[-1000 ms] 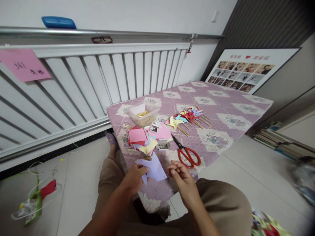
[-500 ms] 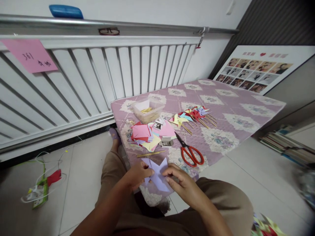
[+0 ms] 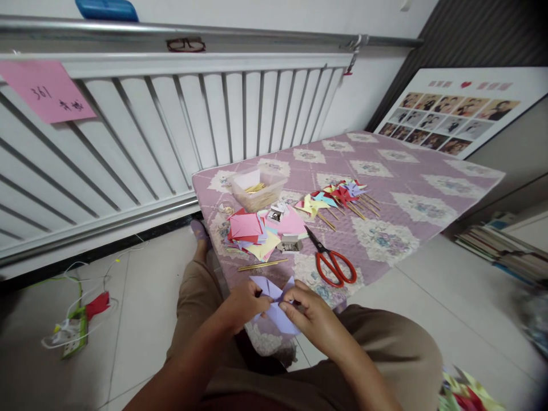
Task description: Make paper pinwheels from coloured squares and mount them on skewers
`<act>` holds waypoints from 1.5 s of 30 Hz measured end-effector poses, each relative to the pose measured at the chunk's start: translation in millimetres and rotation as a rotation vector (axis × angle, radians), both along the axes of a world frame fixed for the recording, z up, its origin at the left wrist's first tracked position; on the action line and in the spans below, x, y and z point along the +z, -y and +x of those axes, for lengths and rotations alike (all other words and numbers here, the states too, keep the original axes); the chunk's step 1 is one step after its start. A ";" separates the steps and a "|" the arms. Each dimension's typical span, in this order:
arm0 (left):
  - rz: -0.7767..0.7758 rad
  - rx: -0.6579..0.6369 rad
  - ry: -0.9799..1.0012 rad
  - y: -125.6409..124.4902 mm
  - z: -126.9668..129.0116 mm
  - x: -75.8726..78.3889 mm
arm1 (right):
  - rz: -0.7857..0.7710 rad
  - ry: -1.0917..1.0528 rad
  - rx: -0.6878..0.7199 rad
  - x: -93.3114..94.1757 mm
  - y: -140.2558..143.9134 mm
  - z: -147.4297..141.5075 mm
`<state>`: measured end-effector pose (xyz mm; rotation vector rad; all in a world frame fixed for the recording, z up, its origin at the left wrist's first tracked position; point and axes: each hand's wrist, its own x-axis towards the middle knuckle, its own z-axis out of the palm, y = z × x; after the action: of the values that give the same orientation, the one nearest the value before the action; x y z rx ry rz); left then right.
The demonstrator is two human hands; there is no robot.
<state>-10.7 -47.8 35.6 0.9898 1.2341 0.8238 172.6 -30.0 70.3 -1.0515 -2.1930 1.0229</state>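
Note:
A lavender sheet of pinwheel paper [image 3: 282,321], cut into points, is held between my two hands over the near corner of the table. My left hand [image 3: 246,305] pinches its left side. With thumb and fingers closed, my right hand [image 3: 309,311] grips the right part near the middle, where a point folds inward. Just beyond the paper lie thin wooden sticks [image 3: 262,265]. Scissors with red handles [image 3: 336,268] rest to the right, blades pointing away. A stack of coloured paper squares [image 3: 247,226] and a small open box of metal pins [image 3: 291,244] lie farther back.
Finished pinwheels on sticks [image 3: 338,197] lie mid-table. A clear plastic box [image 3: 258,191] holds more sticks. The patterned tablecloth [image 3: 385,240] reaches toward a photo board [image 3: 445,114]. A white radiator [image 3: 214,114] runs along the wall. More pinwheels [image 3: 466,391] are at lower right.
My right hand has moved slightly left, bringing a point of the lavender paper in toward its middle. My left hand keeps its pinch. The view has shifted slightly.

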 end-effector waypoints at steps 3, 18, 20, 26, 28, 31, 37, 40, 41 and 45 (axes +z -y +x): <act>0.024 -0.025 -0.038 0.1 0.8 2.6 | 0.039 0.017 -0.026 -2.4 -1.0 -1.9; -0.011 0.010 -0.007 0.6 3.3 8.8 | 0.070 -0.011 -0.083 -14.3 -6.5 -8.3; -0.018 0.012 0.021 0.9 3.7 8.9 | 0.067 -0.015 -0.088 -13.2 -7.1 -9.1; -0.012 0.028 0.031 1.7 4.1 7.5 | 0.028 -0.038 -0.112 -11.7 -7.8 -12.8; 0.001 0.036 0.045 1.6 3.8 6.9 | -0.011 -0.038 -0.141 -11.6 -7.4 -15.4; 0.002 0.061 0.064 1.1 3.6 7.4 | -0.066 -0.034 -0.174 -10.7 -6.0 -19.0; 0.006 0.098 0.048 1.8 3.9 10.8 | -0.109 -0.056 -0.149 -4.9 -4.6 -18.4; -0.003 0.116 0.043 2.5 4.6 10.9 | -0.092 -0.054 -0.125 -3.4 -5.2 -16.2; -0.004 0.118 0.038 2.7 4.8 10.6 | -0.087 -0.049 -0.118 -3.3 -5.5 -15.8; 0.013 0.100 0.032 3.5 5.5 9.8 | -0.078 -0.021 -0.097 -3.1 -7.2 -15.4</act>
<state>-5.2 -51.3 45.5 0.9286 1.2600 0.9232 157.2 -22.8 67.2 -1.1645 -2.0789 1.0786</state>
